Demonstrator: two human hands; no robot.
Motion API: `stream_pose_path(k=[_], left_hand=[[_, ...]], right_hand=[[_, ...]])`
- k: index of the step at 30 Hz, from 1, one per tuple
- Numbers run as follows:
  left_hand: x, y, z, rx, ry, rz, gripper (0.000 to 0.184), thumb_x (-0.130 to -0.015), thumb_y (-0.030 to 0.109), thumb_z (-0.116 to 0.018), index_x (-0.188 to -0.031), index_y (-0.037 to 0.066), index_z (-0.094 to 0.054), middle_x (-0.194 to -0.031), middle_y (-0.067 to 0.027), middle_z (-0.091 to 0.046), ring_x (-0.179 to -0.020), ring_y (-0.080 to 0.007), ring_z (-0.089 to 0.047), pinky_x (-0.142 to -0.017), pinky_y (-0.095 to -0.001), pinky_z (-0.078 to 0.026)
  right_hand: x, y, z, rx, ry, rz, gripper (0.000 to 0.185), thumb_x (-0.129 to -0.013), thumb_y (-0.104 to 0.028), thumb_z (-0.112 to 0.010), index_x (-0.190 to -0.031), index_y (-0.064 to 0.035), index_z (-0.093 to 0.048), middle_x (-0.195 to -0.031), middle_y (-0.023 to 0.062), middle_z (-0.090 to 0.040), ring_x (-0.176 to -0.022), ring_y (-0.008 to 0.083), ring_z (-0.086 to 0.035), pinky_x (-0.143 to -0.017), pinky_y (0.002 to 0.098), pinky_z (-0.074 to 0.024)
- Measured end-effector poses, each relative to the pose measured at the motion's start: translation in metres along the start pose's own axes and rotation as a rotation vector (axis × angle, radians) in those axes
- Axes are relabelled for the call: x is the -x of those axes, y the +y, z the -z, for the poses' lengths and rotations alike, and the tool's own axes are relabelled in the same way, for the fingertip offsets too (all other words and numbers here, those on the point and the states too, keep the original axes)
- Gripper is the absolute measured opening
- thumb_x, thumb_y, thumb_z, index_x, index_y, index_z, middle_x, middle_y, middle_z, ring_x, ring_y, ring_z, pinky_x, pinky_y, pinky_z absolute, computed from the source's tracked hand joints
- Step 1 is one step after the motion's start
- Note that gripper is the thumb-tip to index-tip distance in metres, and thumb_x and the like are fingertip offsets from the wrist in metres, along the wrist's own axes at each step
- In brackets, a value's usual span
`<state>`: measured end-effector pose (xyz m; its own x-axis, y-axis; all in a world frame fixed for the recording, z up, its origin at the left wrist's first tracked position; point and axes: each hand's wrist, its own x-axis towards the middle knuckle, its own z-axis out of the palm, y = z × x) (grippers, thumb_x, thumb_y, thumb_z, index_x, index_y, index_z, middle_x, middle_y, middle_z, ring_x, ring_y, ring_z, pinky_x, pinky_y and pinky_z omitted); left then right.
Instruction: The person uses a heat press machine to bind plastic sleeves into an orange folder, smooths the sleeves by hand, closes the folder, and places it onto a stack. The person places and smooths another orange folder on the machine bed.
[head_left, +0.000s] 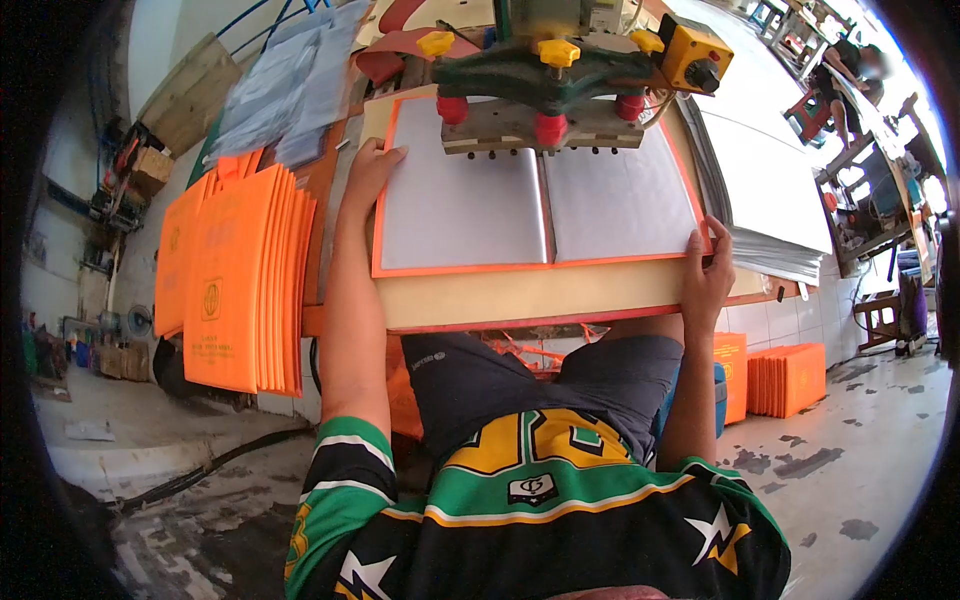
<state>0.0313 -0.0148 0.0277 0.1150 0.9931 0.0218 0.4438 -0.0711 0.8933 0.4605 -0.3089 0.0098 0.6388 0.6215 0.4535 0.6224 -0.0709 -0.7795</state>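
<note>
An orange folder [462, 220] lies spread open on the pale board of the machine's table, with clear or whitish plastic sheets covering its inner faces. At its upper left edge is my left hand [374, 174], thumb over the border and fingers closed around the side, partly hidden. My right hand [709, 264] grips the lower right edge between thumb and fingers. Over the far part of the folder sits the press head [545, 128] of a green machine, with red knobs below and yellow knobs on top. Whether the head touches the sheets I cannot tell.
Orange folders [240, 280] hang stacked at the left table edge, below a pile of clear plastic sleeves [285, 85]. White sheets [765, 180] are stacked at right, beside a yellow control box [692, 55]. More orange folders [787, 380] stand on the floor. A person [848, 80] sits far right.
</note>
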Motion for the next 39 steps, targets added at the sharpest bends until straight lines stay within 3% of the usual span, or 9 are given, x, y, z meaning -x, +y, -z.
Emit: stream_pose_path(k=[6, 12, 14, 15, 16, 19, 25, 32, 39], left_hand=[[0.005, 0.004, 0.009, -0.138, 0.012, -0.008, 0.045, -0.096, 0.034, -0.077, -0.121, -0.003, -0.067, -0.102, -0.0131, -0.075, -0.087, -0.0185, -0.071, -0.078, -0.0342, -0.055], [0.043, 0.053, 0.028, -0.342, -0.005, 0.020, 0.043, -0.099, 0.033, -0.076, -0.123, -0.002, -0.067, -0.103, -0.0143, -0.075, -0.089, -0.0171, -0.071, -0.078, -0.0337, -0.055], [0.054, 0.040, 0.040, -0.238, -0.040, 0.060, 0.041, -0.101, 0.032, -0.076, -0.123, -0.001, -0.066, -0.103, -0.0143, -0.075, -0.088, -0.0166, -0.071, -0.077, -0.0335, -0.056], [0.063, 0.032, 0.047, -0.192, -0.012, -0.021, 0.041, -0.102, 0.032, -0.075, -0.123, -0.002, -0.065, -0.102, -0.0143, -0.075, -0.086, -0.0163, -0.071, -0.076, -0.0332, -0.056], [0.074, 0.025, 0.054, -0.149, 0.015, -0.107, 0.041, -0.103, 0.031, -0.075, -0.123, -0.002, -0.064, -0.101, -0.0142, -0.075, -0.084, -0.0159, -0.070, -0.075, -0.0329, -0.056], [0.137, 0.049, 0.064, -0.013, 0.055, 0.014, 0.040, -0.103, 0.030, -0.074, -0.124, -0.003, -0.063, -0.096, -0.0121, -0.075, -0.080, -0.0151, -0.069, -0.073, -0.0325, -0.054], [0.222, 0.057, 0.065, 0.075, 0.283, 0.146, 0.031, -0.106, 0.022, -0.070, -0.127, 0.000, -0.063, -0.096, -0.0090, -0.076, -0.083, -0.0099, -0.064, -0.075, -0.0293, -0.050], [0.260, 0.033, 0.070, 0.189, 0.253, 0.149, 0.033, -0.108, 0.021, -0.069, -0.131, -0.001, -0.063, -0.104, -0.0073, -0.077, -0.091, -0.0072, -0.063, -0.083, -0.0266, -0.049], [0.269, 0.019, 0.065, 0.200, 0.232, 0.166, 0.045, -0.108, 0.023, -0.071, -0.143, -0.002, -0.060, -0.117, -0.0115, -0.078, -0.105, -0.0112, -0.067, -0.095, -0.0289, -0.051]], right_hand=[[-0.001, 0.007, 0.005, 0.017, -0.019, -0.017, 0.041, -0.108, -0.023, -0.065, -0.140, 0.0019, -0.065, -0.119, 0.0226, -0.076, -0.102, 0.0252, -0.073, -0.090, 0.0363, -0.0566], [0.001, 0.024, 0.035, 0.006, -0.267, -0.078, 0.041, -0.108, -0.023, -0.066, -0.140, 0.0023, -0.065, -0.113, 0.0223, -0.076, -0.103, 0.0215, -0.072, -0.088, 0.0346, -0.0562], [0.008, 0.022, 0.049, -0.065, -0.410, -0.203, 0.038, -0.108, -0.022, -0.065, -0.138, 0.0014, -0.066, -0.106, 0.0181, -0.077, -0.093, 0.0163, -0.069, -0.080, 0.0332, -0.0546], [0.014, 0.017, 0.052, -0.139, -0.432, -0.233, 0.033, -0.109, -0.022, -0.064, -0.133, 0.0006, -0.067, -0.089, 0.0103, -0.073, -0.080, 0.0118, -0.062, -0.071, 0.0314, -0.0507], [0.018, 0.008, 0.056, -0.146, -0.444, -0.240, 0.033, -0.109, -0.022, -0.064, -0.133, 0.0006, -0.067, -0.089, 0.0103, -0.073, -0.080, 0.0118, -0.062, -0.071, 0.0314, -0.0507], [0.022, -0.024, 0.073, -0.085, -0.604, -0.441, 0.023, -0.110, -0.023, -0.065, -0.114, -0.0007, -0.064, -0.072, 0.0037, -0.063, -0.066, 0.0102, -0.056, -0.060, 0.0304, -0.0455], [0.016, -0.022, 0.099, 0.027, -0.927, -0.431, 0.022, -0.109, -0.023, -0.063, -0.108, -0.0011, -0.061, -0.073, 0.0022, -0.060, -0.064, 0.0083, -0.057, -0.055, 0.0284, -0.0465], [0.006, -0.045, 0.104, 0.026, -1.090, -0.509, 0.021, -0.109, -0.016, -0.061, -0.104, 0.0035, -0.058, -0.080, 0.0041, -0.061, -0.069, 0.0100, -0.061, -0.059, 0.0298, -0.0579], [0.006, -0.030, 0.117, 0.069, -1.184, -0.389, 0.021, -0.109, -0.017, -0.063, -0.102, 0.0029, -0.059, -0.078, 0.0051, -0.061, -0.060, 0.0103, -0.059, -0.057, 0.0298, -0.0532]])
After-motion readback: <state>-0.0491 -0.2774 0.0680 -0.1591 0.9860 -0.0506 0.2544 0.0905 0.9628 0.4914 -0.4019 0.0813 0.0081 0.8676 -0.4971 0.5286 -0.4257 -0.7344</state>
